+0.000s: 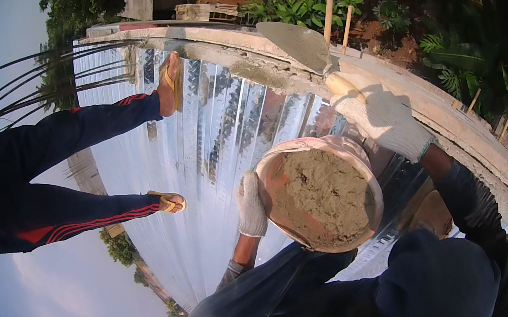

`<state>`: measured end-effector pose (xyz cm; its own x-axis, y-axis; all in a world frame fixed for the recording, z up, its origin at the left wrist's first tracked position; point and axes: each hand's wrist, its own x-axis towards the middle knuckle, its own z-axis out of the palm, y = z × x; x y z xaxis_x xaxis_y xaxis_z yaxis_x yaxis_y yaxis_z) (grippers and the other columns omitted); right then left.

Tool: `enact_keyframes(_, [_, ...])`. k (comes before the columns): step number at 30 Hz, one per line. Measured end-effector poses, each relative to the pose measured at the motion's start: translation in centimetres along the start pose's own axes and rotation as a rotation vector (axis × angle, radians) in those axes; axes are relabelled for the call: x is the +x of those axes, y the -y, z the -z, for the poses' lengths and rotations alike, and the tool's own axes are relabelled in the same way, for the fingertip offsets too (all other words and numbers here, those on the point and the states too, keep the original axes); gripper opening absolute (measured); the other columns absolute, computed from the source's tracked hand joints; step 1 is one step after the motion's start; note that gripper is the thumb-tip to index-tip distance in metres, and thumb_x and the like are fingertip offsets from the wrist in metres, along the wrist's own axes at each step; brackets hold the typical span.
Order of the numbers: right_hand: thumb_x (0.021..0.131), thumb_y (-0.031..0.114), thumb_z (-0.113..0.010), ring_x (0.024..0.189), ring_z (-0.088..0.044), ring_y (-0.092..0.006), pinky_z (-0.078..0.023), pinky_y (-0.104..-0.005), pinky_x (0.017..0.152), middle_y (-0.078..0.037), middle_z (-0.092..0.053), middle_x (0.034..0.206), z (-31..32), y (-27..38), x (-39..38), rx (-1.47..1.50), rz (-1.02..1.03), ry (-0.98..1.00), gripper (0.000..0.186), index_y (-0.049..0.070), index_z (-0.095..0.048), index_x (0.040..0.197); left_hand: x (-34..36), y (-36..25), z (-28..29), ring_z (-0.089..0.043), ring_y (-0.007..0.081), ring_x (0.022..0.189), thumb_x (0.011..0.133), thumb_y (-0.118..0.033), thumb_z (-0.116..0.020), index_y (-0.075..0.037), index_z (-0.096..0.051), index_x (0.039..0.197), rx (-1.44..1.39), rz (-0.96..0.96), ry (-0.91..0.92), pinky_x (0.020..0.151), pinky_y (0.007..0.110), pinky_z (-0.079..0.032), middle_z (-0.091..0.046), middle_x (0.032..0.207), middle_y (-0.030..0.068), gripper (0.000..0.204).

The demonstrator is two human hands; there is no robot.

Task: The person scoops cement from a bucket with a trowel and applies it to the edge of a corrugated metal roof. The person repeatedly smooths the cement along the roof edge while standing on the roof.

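Note:
My right hand (390, 121), in a white knitted glove, is closed around the wooden handle of a trowel (296, 44). The broad trowel blade lies over the top of the wall edge, smeared with grey mortar. Against the left side of a pinkish bucket (366, 159) is my gloved left hand (251, 205), gripping it, with some of its fingers hidden behind the wall of the bucket. Wet grey-brown mortar (325, 197) fills much of the bucket, which is tilted so its mouth faces me.
Corrugated metal sheets (161, 134) spread beneath, bordered by a curved concrete ledge (469, 147). At left, another person (80, 135) in dark striped trousers and yellow flip-flops stands on the sheets. Steel rods (50, 79) jut out near them. Plants (302, 7) and wooden stakes (329, 16) lie beyond the ledge.

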<state>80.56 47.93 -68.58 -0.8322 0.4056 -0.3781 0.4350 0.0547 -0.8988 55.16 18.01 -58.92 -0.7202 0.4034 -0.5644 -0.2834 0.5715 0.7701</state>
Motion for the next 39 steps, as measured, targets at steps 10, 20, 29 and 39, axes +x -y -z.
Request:
enact_keyframes(10, [0.097, 0.031, -0.082, 0.104, -0.073, -0.0397, -0.057, -0.0475, 0.094, -0.025, -0.074, 0.119, 0.8, -1.1, -12.1, 0.513, -0.262, -0.321, 0.06, 0.0, -0.063, 0.144, -1.9, -0.7, -0.9, -0.057, 0.0265, 0.144, 0.12, -0.059, -0.035, 0.002, -0.05, 0.162, -0.071, 0.157, 0.07, 0.125, 0.043, -0.044, -0.059, 0.159, 0.0155, 0.075])
enact_keyframes(20, [0.092, 0.019, -0.083, 0.072, -0.067, -0.0203, -0.056, -0.0358, 0.071, -0.011, -0.071, 0.087, 1.5, -3.3, -18.2, 0.716, -0.411, -0.252, 0.031, 0.001, -0.065, 0.11, -0.7, 1.0, 0.2, -0.057, 0.0341, 0.146, 0.114, -0.075, -0.033, -0.008, -0.04, 0.169, 0.019, 0.21, -0.05, 0.123, 0.051, -0.048, -0.055, 0.163, 0.017, 0.087])
enact_keyframes(29, [0.093, 0.01, -0.074, 0.076, -0.069, -0.0146, -0.055, -0.0302, 0.07, -0.007, -0.071, 0.088, 0.9, 5.0, -15.1, 0.965, -0.408, -0.059, 0.024, 0.0, -0.068, 0.113, -1.3, -4.7, -1.7, -0.057, 0.0061, 0.085, 0.116, -0.054, -0.056, -0.005, -0.075, 0.128, 0.311, 0.053, 0.301, 0.072, 0.027, -0.046, -0.068, 0.097, -0.0039, 0.054])
enact_keyframes(39, [0.1, 0.028, -0.076, 0.07, -0.063, -0.0111, -0.053, -0.0292, 0.065, -0.002, -0.067, 0.085, -3.6, 9.5, -13.7, 0.636, -0.27, -0.293, 0.028, 0.002, -0.07, 0.109, -0.6, -2.2, 0.9, -0.068, 0.0108, 0.104, 0.113, -0.05, -0.066, -0.001, -0.07, 0.138, -0.061, 0.124, 0.358, 0.088, 0.031, -0.057, -0.074, 0.123, 0.0041, 0.055])
